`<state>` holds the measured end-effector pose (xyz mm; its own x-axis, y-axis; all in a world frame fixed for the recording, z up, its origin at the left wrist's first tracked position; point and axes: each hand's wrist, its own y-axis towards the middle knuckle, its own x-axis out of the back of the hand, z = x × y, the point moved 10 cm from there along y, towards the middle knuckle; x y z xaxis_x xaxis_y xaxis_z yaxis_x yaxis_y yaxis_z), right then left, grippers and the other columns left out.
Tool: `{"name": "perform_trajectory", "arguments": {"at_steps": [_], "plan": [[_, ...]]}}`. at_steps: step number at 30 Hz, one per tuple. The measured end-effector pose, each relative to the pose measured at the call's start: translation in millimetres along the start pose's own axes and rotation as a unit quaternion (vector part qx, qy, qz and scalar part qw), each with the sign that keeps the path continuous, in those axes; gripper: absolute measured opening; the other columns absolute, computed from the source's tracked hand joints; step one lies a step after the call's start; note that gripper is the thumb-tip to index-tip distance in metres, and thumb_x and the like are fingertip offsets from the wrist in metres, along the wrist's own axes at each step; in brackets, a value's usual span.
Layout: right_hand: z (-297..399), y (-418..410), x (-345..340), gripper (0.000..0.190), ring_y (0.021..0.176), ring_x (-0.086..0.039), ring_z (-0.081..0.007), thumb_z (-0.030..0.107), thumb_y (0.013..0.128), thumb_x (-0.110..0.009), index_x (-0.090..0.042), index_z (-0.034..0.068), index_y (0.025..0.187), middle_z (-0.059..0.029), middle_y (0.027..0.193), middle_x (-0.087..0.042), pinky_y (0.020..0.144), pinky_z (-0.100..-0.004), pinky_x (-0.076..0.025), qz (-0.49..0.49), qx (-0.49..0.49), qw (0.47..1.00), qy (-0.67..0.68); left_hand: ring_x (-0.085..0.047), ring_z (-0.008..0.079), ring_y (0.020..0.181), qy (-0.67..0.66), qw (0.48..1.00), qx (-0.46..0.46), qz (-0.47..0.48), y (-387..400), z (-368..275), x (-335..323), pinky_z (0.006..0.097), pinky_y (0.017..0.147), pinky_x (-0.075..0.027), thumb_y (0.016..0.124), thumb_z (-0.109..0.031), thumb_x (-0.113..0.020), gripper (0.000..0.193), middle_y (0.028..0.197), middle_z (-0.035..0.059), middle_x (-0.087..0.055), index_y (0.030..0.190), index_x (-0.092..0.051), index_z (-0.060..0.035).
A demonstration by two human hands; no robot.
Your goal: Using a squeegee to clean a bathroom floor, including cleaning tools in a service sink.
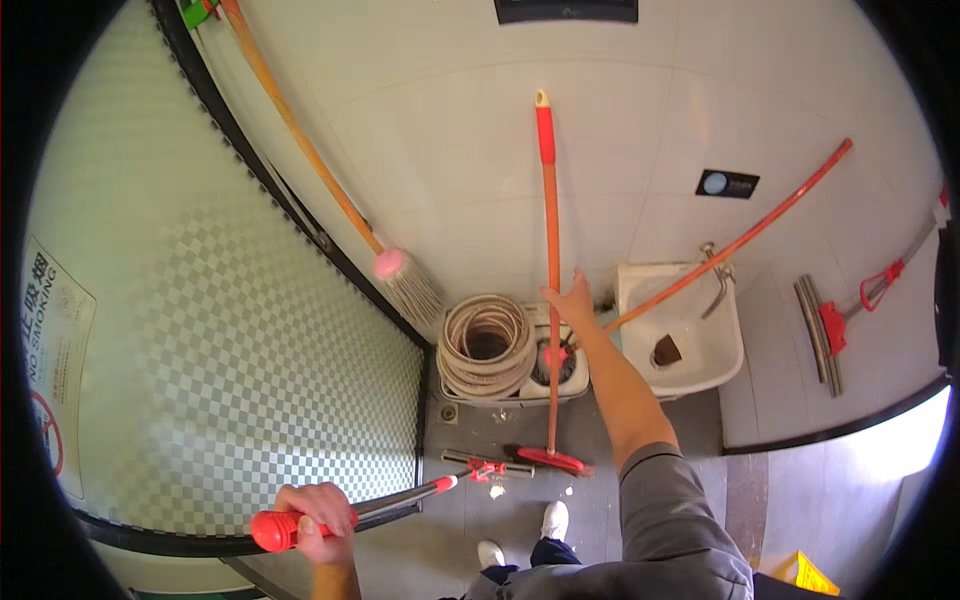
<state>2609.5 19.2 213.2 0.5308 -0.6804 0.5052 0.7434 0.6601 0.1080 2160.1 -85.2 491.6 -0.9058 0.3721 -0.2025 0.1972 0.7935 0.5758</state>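
Note:
My left hand (321, 517) is closed around the red grip of a mop (409, 495) with a dark pole. Its long, flat head (487, 466) rests on the floor, with a red bracket in the middle. My right hand (574, 304) reaches to a broom (551, 217) that stands upright by the wall, its red head on the floor. The fingers of that hand are apart, and its thumb crosses the broom's orange handle; whether it touches the handle cannot be told. Pale scraps (497, 491) lie on the floor near the mop head.
A coiled hose (487, 375) sits in a mop bucket (555, 388) by the wall. Right of it are a white sink (697, 375) and a slanting red pole (772, 217). A string mop (409, 285) hangs beside a checkered glass partition (300, 360). Another mop (832, 330) hangs at right.

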Motion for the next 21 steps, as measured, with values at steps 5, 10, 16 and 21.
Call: {"name": "perform_trajectory", "arguments": {"at_steps": [5,10,16,21], "plan": [[-25,9,-46,0.048,0.073,-0.05,-0.019,0.033,0.067,-0.062,-0.047,-0.001,0.097,-0.0109,0.08,-0.053,0.066,-0.0314,-0.041,0.105,-0.057,0.99,0.08,-0.029,0.0085,0.032,-0.004,0.999,0.038,-0.014,21,23,-11,0.0199,0.031,-0.024,0.079,-0.023,-0.047,0.024,0.042,-0.0008,-0.033,0.065,-0.033,-0.0092],[20,-75,-19,0.028,0.056,-0.045,-0.008,0.027,0.075,-0.057,-0.051,0.0,0.08,-0.0025,0.06,-0.049,0.051,-0.0254,-0.038,0.1,0.008,0.974,0.205,-0.027,0.0059,0.033,0.0,0.999,0.022,-0.044,37,44,-8,0.0181,0.033,-0.022,0.08,-0.018,-0.044,0.022,0.043,-0.0021,-0.03,0.063,-0.031,-0.0103],[-89,-177,125,0.008,0.052,-0.049,-0.0091,0.013,0.078,-0.051,-0.049,0.006,0.073,0.0,0.055,-0.047,0.049,-0.0252,-0.045,-0.045,-0.135,0.933,0.332,-0.024,0.0059,0.033,-0.021,0.992,0.069,-0.102,51,66,-8,0.0203,0.034,-0.02,0.084,-0.012,-0.036,0.032,0.042,-0.0027,-0.026,0.054,-0.028,-0.0122],[-88,-220,325,0.031,0.04,-0.032,-0.0087,0.022,0.085,-0.043,-0.036,0.011,0.056,0.0011,0.045,-0.033,0.039,-0.0253,-0.03,-0.311,-0.061,0.889,0.33,-0.029,0.0072,0.032,-0.011,0.992,0.103,-0.074,59,96,-18,0.0209,0.032,-0.023,0.077,-0.004,-0.042,0.014,0.043,-0.0007,-0.032,0.066,-0.034,-0.0081]]}}
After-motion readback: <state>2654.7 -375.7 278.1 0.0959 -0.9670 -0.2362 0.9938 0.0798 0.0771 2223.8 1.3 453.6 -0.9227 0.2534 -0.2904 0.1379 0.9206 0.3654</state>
